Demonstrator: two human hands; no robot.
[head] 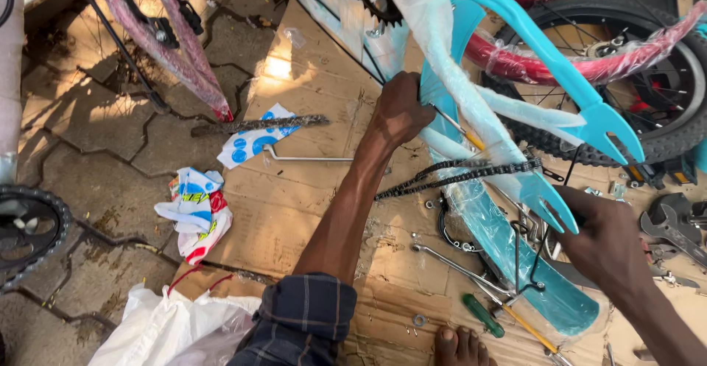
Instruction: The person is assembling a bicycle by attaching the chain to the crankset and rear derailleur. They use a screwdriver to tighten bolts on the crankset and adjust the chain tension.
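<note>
- Turquoise bicycle frame (515, 12): upside down over the flattened cardboard (309, 189), its tubes partly sleeved in white foam wrap; we judge it inverted so the rear fork ends (611, 127) point up and stay reachable.
- Bicycle chain (456, 174): slung loose across the frame's lower stays, sagging toward the cardboard (not seated on any sprocket that we can see).
- Left hand (401, 112): we have it clenched round a wrapped frame tube, seemingly steadying the frame.
- Right hand (604, 241): fingers pinched on a thin black wire stay (541, 252) just beside the lower fork end; how tight the pinch is, we cannot tell.
- Turquoise mudguard (515, 263): lying under the frame in clear film.
- Green-handled screwdriver (482, 314): on the cardboard near our bare foot (456, 347).
- Spanners (670, 230): grouped at the right edge, within reach.
- Second chain (258, 124): laid straight across a blue-spotted wrapper, well apart from the frame.
- Red bicycle (589, 68): behind the frame, wrapped in film.
- Crumpled packaging (195, 211): on the paving to the left.
</note>
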